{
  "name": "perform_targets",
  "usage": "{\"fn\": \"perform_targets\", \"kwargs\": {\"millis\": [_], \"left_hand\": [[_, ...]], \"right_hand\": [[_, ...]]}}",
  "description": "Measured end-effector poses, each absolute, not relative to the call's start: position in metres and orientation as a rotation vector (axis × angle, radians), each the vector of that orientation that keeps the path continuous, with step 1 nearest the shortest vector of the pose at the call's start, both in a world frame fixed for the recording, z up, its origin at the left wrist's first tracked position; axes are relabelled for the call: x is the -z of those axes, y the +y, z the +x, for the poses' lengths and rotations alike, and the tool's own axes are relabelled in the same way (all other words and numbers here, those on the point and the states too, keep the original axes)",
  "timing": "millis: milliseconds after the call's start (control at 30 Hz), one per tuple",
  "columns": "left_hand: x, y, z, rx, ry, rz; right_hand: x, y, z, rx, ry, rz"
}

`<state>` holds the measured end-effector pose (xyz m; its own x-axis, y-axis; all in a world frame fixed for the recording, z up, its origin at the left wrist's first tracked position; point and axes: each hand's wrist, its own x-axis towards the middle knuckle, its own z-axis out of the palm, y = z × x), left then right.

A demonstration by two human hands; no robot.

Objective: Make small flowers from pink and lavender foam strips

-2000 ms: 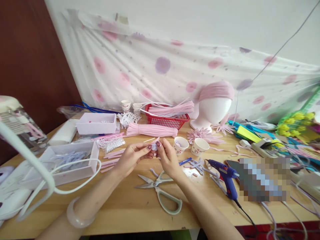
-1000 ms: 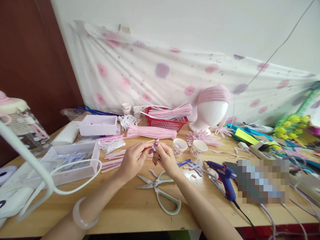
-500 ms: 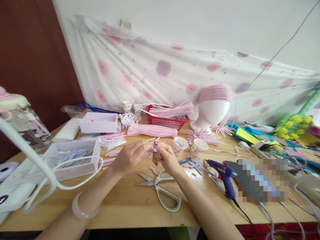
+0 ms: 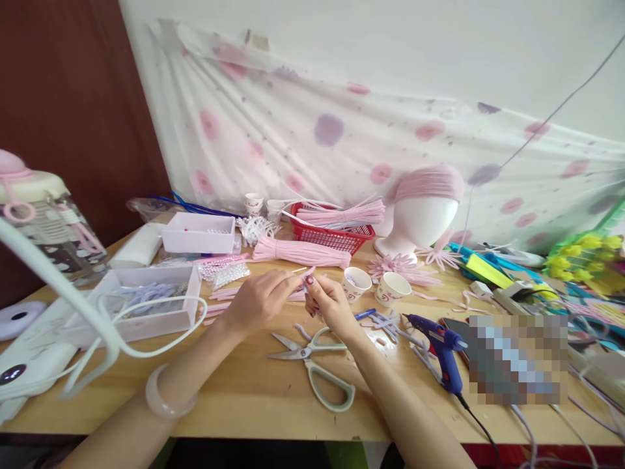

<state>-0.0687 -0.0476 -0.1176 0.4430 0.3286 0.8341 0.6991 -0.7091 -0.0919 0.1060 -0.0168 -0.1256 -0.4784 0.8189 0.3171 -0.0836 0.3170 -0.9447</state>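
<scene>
My left hand [image 4: 261, 301] and my right hand [image 4: 331, 303] meet fingertip to fingertip above the middle of the table. Pinched between them is a small lilac pipe cleaner piece [image 4: 306, 290], mostly hidden by the fingers. Both hands are closed on it. Below lie open scissors [image 4: 306, 352] with pale green handles. Just beyond my fingers is a tied bundle of pink pipe cleaners [image 4: 303, 251]. Two paper cups stand right of my right hand; the nearer cup [image 4: 357, 284] holds small lilac bits, beside the other cup [image 4: 393, 289].
A blue glue gun [image 4: 442, 345] lies at right beside short lilac pipe cleaner pieces [image 4: 385, 326]. Behind are a red basket [image 4: 332, 240] and a white foam head [image 4: 422, 218]. At left, a white cable [image 4: 161, 350] loops before an open box [image 4: 188, 306].
The view has shifted slightly, so the table's things appear a little further right. My hands stay together, and the lilac piece between my fingers is now more covered.
</scene>
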Motion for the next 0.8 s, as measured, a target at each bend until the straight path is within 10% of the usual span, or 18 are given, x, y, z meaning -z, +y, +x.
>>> {"fn": "perform_targets", "kwargs": {"millis": [267,567,800], "left_hand": [[0.114,-0.048,-0.072,1.129,-0.873,-2.344],[0.115,-0.054,-0.065,1.017,-0.689,-2.181],[0.111,-0.054,-0.064,1.011,-0.604,-2.077]], "right_hand": [[0.113,-0.02,0.114,-0.903,-1.96,-0.76],[0.11,-0.023,0.104,-2.357,-1.343,-0.895],[0.095,-0.031,0.101,-2.471,-0.9,-0.945]]}}
